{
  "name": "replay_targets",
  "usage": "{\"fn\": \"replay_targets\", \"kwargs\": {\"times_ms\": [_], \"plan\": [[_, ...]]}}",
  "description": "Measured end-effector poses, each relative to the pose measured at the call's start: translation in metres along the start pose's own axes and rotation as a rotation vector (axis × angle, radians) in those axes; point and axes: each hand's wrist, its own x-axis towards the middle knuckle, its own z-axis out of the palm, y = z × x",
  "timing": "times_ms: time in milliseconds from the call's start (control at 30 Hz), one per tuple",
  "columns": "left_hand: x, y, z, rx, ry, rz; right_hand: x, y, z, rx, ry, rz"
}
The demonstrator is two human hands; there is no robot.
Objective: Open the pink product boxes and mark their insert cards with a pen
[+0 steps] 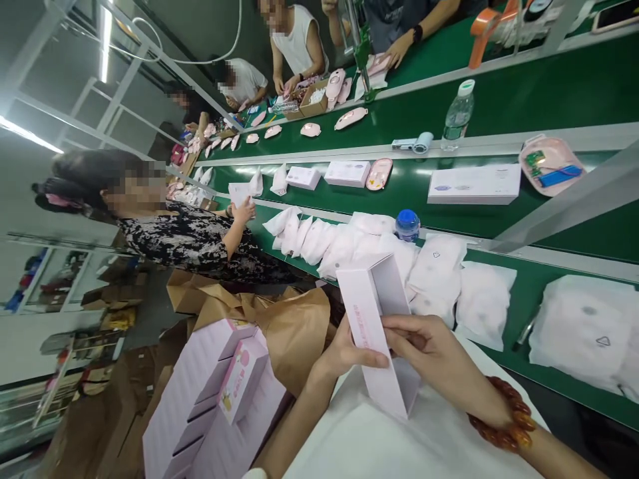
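I hold a tall pale pink carton (372,326) upright between my hands, just above the white-covered worktop (379,446), its flap open and its grey-white inside showing. The carton stands near the worktop's far edge, where the worktop meets the green conveyor belt (529,352). My left hand (349,349) grips the carton low on its side, with the thumb pressed on the pink face. My right hand (429,352) comes across from the other side, its fingers (412,327) pressed together and pinching the carton's edge against the thumb. An amber bead bracelet (504,416) sits on my right wrist.

Just past the carton, white pouches (436,276) lie in a row along the belt, and a blue-capped bottle (407,225) stands beyond them. Farther right along the belt's near edge lie larger white pouches (584,332). To my left, a stack of pink cartons (200,412) sits just beside my left forearm, with one printed box (243,379) lying on top. Brown kraft paper (287,332) bunches up behind the stack and rises between it and the belt. Beyond the paper, a person in a black patterned top (190,239) works at the belt. The white worktop runs on beneath my wrists to the bottom edge of the view.
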Motion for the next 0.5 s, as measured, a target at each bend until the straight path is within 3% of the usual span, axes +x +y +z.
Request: {"fn": "replay_targets", "kwargs": {"times_ms": [200,367,500], "plan": [[-0.001,0.005,0.006,0.021,0.017,0.028,-0.003,-0.003,-0.002,-0.034,-0.02,0.005],[-0.004,0.005,0.003,0.046,-0.028,-0.025,-0.001,-0.007,0.0,0.058,-0.088,0.033],[-0.006,0.01,0.007,0.013,-0.034,-0.024,-0.003,-0.012,0.0,-0.018,-0.03,0.073]]}}
